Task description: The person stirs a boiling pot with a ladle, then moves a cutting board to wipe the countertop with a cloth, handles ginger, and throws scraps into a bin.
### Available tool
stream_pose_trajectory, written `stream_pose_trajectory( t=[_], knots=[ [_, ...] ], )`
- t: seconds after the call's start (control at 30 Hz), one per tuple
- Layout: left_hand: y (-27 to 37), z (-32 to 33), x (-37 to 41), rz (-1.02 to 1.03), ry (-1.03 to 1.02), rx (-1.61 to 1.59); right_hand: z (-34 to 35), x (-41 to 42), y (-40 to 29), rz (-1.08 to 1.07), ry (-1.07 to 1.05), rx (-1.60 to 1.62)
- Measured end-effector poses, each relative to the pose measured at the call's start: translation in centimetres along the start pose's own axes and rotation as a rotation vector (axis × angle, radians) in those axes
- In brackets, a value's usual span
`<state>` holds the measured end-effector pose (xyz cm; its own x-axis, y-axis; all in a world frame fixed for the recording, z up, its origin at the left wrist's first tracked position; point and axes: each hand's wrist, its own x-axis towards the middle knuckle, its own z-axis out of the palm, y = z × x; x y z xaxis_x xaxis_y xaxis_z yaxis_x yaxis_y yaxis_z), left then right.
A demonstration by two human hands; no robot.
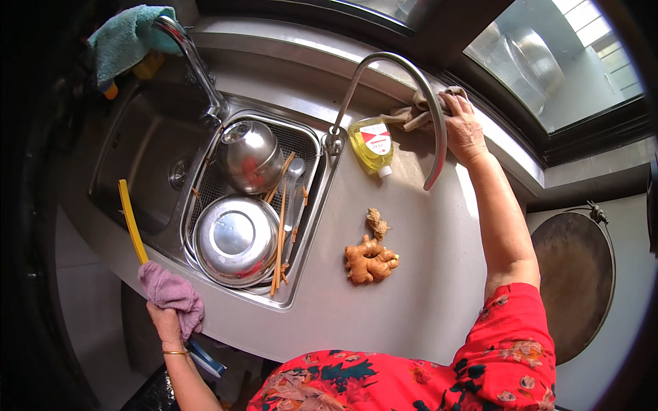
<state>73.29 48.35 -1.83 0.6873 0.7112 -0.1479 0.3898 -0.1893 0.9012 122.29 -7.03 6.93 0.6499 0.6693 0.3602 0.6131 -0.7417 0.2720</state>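
My left hand [165, 319], at the counter's front edge, grips a pink-purple cloth [167, 293]. A yellow bar [131, 218] sticks out above the cloth and a blue-and-white piece [205, 358] below it; whether they are one tool is hidden. Stretched to the back of the counter, my right hand [465, 128] has its fingers on a crumpled grey-beige cloth [415, 115] below the window. Left of that cloth lies a clear bottle of yellow liquid [371, 146] with a white cap. Two pieces of ginger root, a large one [370, 261] and a small one [377, 224], rest on the steel counter [411, 308].
A curved faucet [411, 67] arches near my right forearm. The right sink basin holds a wire basket [303, 134], steel bowls [236, 234], a steel pot [250, 156], chopsticks [280, 241] and a spoon [294, 174]. A teal towel [128, 38] hangs over the left faucet [193, 56].
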Motion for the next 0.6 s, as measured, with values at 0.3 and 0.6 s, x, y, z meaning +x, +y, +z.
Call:
stream_pose_trajectory(
  t=[0.3, 0.6],
  knots=[
    [1.0, 0.6, 0.1, 0.068, -0.004, 0.1, -3.3, -8.2, 2.1, 0.575, -0.11, 0.102],
    [0.7, 1.0, -0.3, 0.029, 0.076, 0.15, -9.2, -5.6, -8.5, 0.439, -0.188, 0.31]
  ],
)
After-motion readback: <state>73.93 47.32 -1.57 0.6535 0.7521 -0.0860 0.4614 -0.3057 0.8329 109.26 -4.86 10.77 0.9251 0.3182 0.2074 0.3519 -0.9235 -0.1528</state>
